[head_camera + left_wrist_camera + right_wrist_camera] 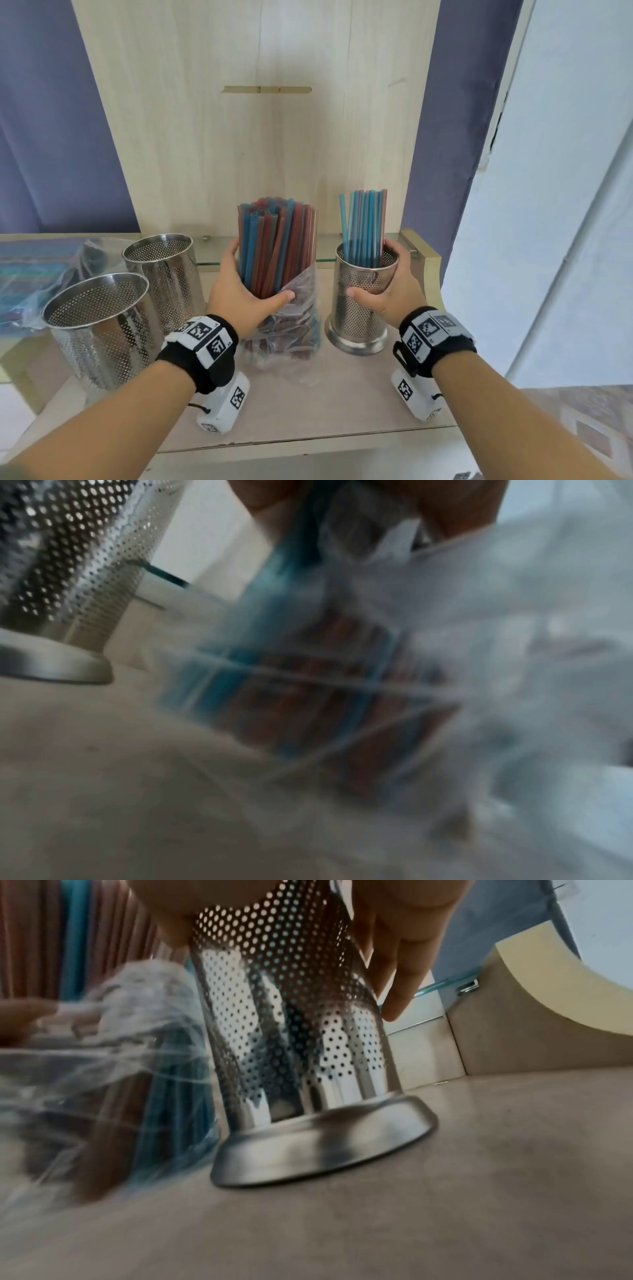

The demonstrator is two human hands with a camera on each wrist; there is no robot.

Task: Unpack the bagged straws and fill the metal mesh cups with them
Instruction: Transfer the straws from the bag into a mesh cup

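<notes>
At frame centre the left hand (pixel 239 294) wraps around the standing bundle of straws (pixel 274 246), its clear bag (pixel 291 329) slumped low. Just right, the right hand (pixel 390 291) curls round a mesh cup (pixel 359 308) holding a few straws. Two empty cups (pixel 92 308) crowd the left; bare shelf (pixel 325 411) lies below.

Three metal mesh cups stand on the counter: two empty, one at the left front (pixel 94 320) and one behind it (pixel 164 270), and one toward the right edge (pixel 363 301) holding straws (pixel 364 228). Two clear bags: one upright at centre (pixel 291 315), one lying at the left edge (pixel 41 274). Two hands: left (pixel 239 294), right (pixel 394 291).
</notes>
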